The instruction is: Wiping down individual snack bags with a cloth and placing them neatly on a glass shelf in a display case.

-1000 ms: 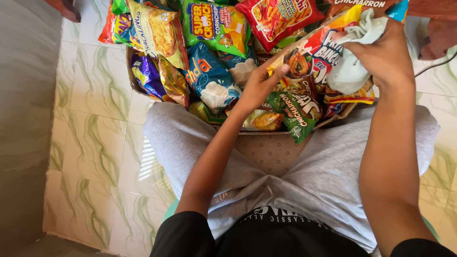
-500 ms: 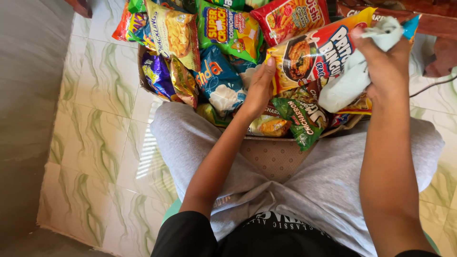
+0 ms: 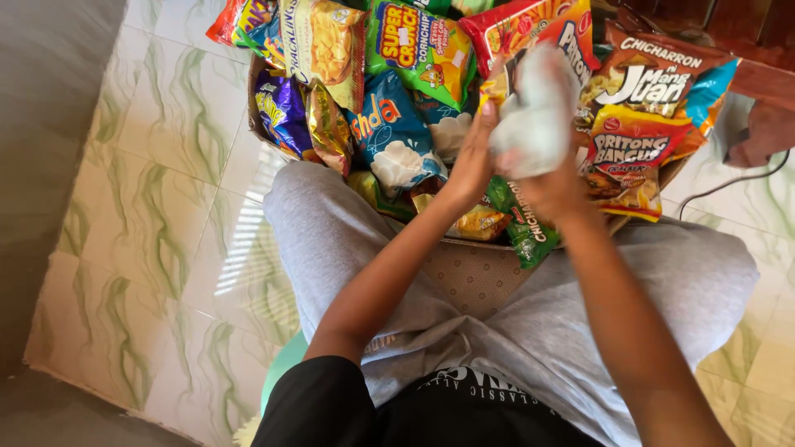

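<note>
It looked like a home or small shop corner: a cardboard box (image 3: 263, 124) heaped with assorted snack bags (image 3: 397, 132) sat on a glossy floor of cream tiles (image 3: 157, 207) veined green, beside a grey wall (image 3: 41, 149).

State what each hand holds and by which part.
The right hand grips a bunched pale cloth from below. The left hand steadies a red and yellow snack bag by its left edge, behind the cloth.

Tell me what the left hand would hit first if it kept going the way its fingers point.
Probably the red-and-yellow snack bag that the left hand steadies; its fingers point up along that bag's edge, beside the pale cloth. Depth is unclear.
</note>
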